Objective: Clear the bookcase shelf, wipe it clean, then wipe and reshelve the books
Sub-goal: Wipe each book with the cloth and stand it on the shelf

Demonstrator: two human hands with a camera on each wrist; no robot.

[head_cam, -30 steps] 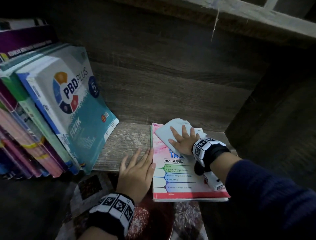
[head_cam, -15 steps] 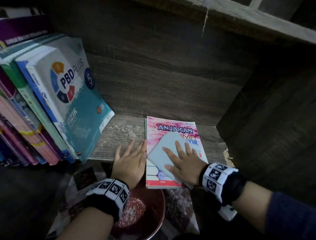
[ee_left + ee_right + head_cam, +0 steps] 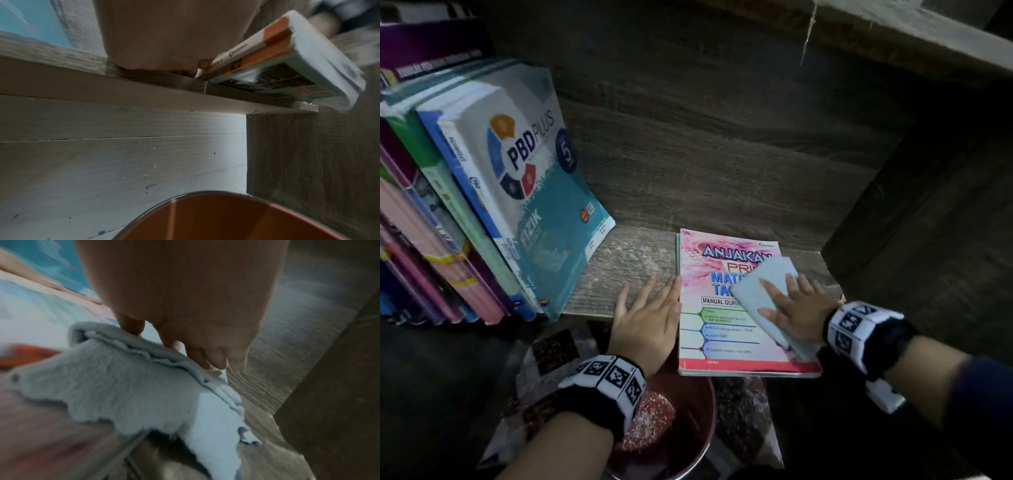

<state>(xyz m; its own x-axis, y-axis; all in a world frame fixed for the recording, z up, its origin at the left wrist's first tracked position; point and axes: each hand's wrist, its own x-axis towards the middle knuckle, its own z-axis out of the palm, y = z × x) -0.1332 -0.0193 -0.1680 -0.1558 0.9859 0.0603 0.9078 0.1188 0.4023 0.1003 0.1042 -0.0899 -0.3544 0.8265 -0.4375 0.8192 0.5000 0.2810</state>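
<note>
The pink book [image 3: 726, 308] lies flat on the shelf [image 3: 626, 263]. The right hand [image 3: 796, 310] presses a cloth [image 3: 763, 294] on it, grip wide; the left hand [image 3: 645, 317], flat, touches its edge.

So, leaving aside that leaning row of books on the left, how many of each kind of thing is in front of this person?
Hands: 2, left hand flat, right hand pressing the cloth
Pale blue cloth: 1
Pink-covered book lying flat: 1
Red bowl: 1, below the shelf edge
Total: 5
</note>
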